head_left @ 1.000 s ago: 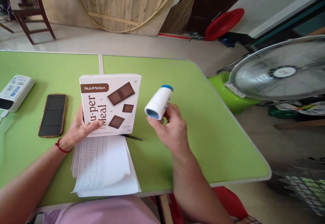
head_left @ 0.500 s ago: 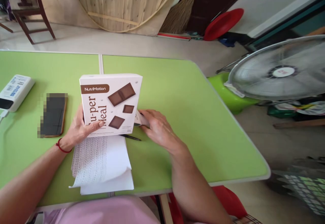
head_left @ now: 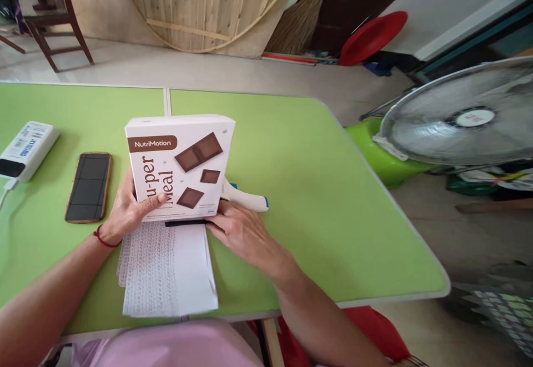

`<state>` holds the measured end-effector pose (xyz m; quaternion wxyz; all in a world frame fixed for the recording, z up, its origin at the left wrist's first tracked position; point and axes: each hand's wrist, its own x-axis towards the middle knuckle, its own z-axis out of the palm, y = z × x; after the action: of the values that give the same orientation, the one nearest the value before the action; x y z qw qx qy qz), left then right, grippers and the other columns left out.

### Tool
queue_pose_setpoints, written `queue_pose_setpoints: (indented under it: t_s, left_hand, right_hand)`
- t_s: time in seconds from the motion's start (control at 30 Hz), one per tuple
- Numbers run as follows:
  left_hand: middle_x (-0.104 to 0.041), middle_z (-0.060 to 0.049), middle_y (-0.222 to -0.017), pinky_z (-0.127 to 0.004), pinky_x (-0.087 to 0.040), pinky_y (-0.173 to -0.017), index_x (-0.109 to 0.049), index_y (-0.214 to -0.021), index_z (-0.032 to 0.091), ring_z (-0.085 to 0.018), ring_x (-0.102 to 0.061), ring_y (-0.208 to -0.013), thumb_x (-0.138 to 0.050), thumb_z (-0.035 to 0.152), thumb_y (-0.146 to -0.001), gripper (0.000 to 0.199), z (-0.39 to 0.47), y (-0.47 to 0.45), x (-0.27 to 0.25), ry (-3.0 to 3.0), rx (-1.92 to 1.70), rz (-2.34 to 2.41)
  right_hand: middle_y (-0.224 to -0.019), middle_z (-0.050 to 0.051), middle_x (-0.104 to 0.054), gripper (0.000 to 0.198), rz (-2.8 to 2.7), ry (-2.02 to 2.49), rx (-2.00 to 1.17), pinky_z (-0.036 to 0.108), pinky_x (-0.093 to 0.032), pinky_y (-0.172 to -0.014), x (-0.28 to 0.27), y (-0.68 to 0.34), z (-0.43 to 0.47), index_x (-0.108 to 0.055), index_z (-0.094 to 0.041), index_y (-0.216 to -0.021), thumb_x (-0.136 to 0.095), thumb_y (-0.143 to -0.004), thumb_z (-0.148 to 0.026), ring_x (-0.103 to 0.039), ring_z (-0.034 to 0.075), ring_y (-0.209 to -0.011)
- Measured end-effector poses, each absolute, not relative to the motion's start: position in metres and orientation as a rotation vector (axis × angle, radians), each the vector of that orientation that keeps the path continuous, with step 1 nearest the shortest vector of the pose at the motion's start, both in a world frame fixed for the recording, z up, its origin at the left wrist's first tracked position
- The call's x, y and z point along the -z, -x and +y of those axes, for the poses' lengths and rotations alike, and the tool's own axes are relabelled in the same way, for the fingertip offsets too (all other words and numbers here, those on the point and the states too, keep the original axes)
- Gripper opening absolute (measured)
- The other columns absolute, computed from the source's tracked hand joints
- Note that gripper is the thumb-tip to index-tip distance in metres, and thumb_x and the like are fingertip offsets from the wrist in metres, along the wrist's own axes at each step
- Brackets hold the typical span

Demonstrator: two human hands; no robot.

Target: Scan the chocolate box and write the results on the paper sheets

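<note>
My left hand point(head_left: 129, 206) grips a white NutriMotion box point(head_left: 195, 181) by its left side, thumb across the front, with the box tilted up above the table. My right hand point(head_left: 245, 236) is at the box's lower right corner, its fingers closed on the end of a black pen point(head_left: 185, 223). Just beyond that hand a white handheld device with blue parts point(head_left: 252, 201) lies on the table, mostly hidden behind the box. Sheets of handwritten paper point(head_left: 172, 272) lie below the box and pen.
The green table point(head_left: 333, 217) carries a phone point(head_left: 89, 187) and a white power bank point(head_left: 28, 147) with a cable on the left. A fan point(head_left: 470, 117) stands off the table's right side, near a green bin point(head_left: 370, 145). A wooden chair point(head_left: 58, 20) is at the back left.
My right hand has let go of the white device and moved left to the pen, which has shifted left. The lifted paper edge now lies flatter. My left hand still holds the box.
</note>
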<state>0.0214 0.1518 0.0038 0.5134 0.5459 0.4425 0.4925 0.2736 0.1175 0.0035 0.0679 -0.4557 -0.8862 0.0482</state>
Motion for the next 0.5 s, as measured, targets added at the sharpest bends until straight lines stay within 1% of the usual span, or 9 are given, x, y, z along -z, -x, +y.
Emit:
queue_pose_setpoints:
  t_s: [0.1,0.17,0.27,0.37,0.5]
  left_hand:
    - [-0.064,-0.010,-0.116,-0.045,-0.054,-0.088,-0.048,-0.123,0.020,-0.027,-0.064,-0.103,-0.081,0.037,-0.071,0.064,0.156,-0.021,-0.005,-1.335,-1.304,1.029]
    - [-0.061,-0.009,-0.119,-0.044,-0.053,-0.090,-0.046,-0.122,0.021,-0.026,-0.063,-0.105,-0.082,0.034,-0.071,0.064,0.160,-0.021,-0.005,-1.380,-1.387,1.007]
    - [-0.058,-0.008,-0.122,-0.045,-0.051,-0.095,-0.043,-0.122,0.023,-0.025,-0.061,-0.110,-0.081,0.032,-0.072,0.063,0.168,-0.019,-0.002,-1.459,-1.439,0.973]
    - [-0.058,-0.009,-0.122,-0.048,-0.050,-0.097,-0.041,-0.123,0.023,-0.027,-0.061,-0.111,-0.078,0.036,-0.076,0.061,0.177,-0.016,0.003,-1.534,-1.396,0.956]
    - [-0.058,-0.012,-0.119,-0.055,-0.047,-0.099,-0.042,-0.130,0.023,-0.031,-0.058,-0.114,-0.072,0.044,-0.081,0.062,0.183,-0.012,0.006,-1.720,-1.258,0.988]
  right_hand:
    - [-0.081,0.006,-0.067,0.010,-2.694,1.319,-0.166,0.030,-0.040,-0.060,-0.004,-0.274,0.116,-0.073,-0.018,-0.084,-0.065,-0.088,-0.015,-0.060,0.017,-0.070]
    - [-0.078,0.005,-0.065,0.011,-2.714,1.284,-0.173,0.030,-0.039,-0.062,-0.005,-0.275,0.115,-0.073,-0.017,-0.082,-0.064,-0.087,-0.013,-0.058,0.016,-0.069]
    - [-0.081,0.005,-0.065,0.013,-2.732,1.254,-0.190,0.030,-0.040,-0.065,-0.006,-0.275,0.115,-0.073,-0.017,-0.085,-0.064,-0.085,-0.007,-0.057,0.016,-0.070]
    - [-0.083,0.005,-0.065,0.015,-2.740,1.252,-0.211,0.030,-0.040,-0.066,-0.008,-0.275,0.115,-0.073,-0.016,-0.087,-0.063,-0.085,-0.004,-0.057,0.015,-0.071]
    - [-0.084,0.005,-0.065,0.016,-2.739,1.256,-0.253,0.030,-0.040,-0.066,-0.009,-0.276,0.116,-0.073,-0.016,-0.089,-0.061,-0.087,-0.005,-0.055,0.014,-0.071]
